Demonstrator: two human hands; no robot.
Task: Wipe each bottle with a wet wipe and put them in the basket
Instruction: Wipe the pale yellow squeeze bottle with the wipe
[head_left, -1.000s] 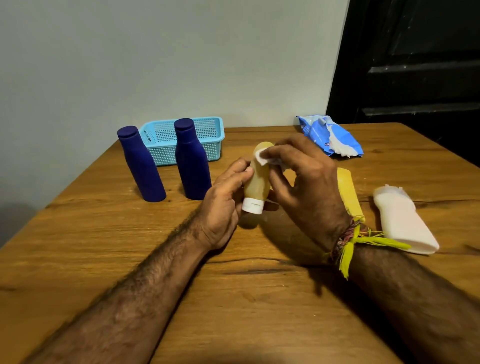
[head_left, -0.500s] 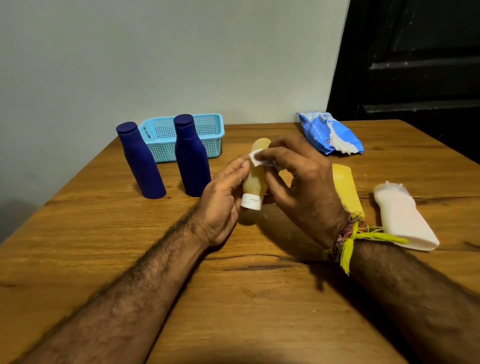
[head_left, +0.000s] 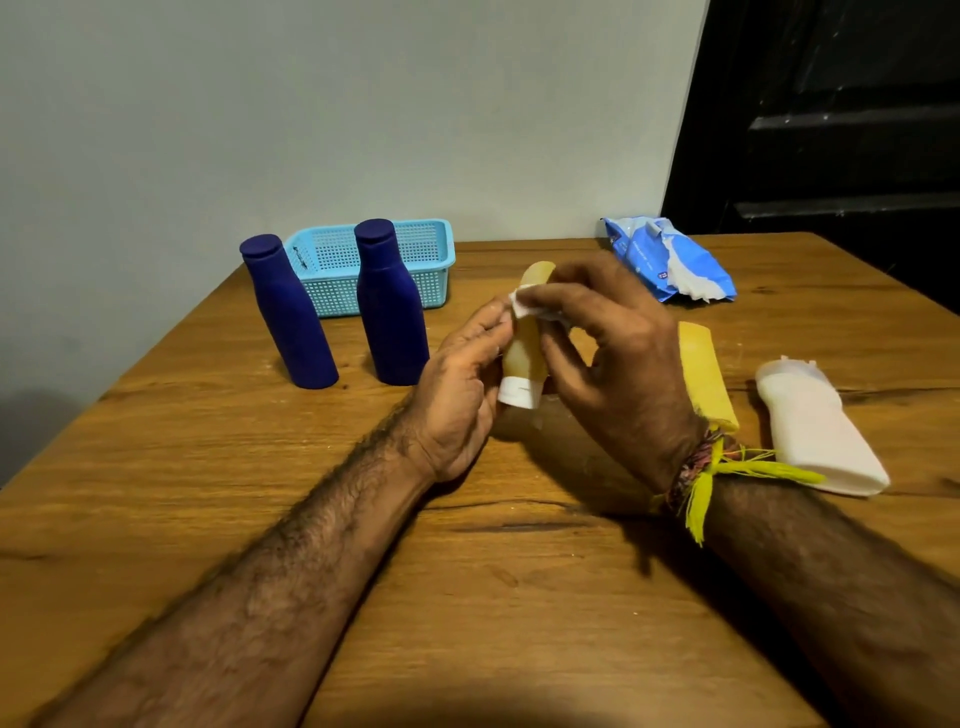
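Note:
A small yellow bottle (head_left: 525, 353) with a white cap pointing down is held above the table's middle. My left hand (head_left: 460, 387) grips its lower part. My right hand (head_left: 613, 358) pinches a white wet wipe (head_left: 527, 307) against the bottle's upper side. Two dark blue bottles (head_left: 291, 317) (head_left: 390, 306) stand upright at the back left, in front of a light blue basket (head_left: 434, 247). A yellow bottle (head_left: 704, 371) and a white bottle (head_left: 815, 431) lie on the table to the right, partly behind my right wrist.
A blue pack of wet wipes (head_left: 670, 260) lies open at the back right of the wooden table (head_left: 467, 597). A grey wall stands behind the table and a dark door is at the far right.
The wipe has slid down the yellow bottle from near its top end to its upper side. Both hands keep their hold. The rest of the table is unchanged.

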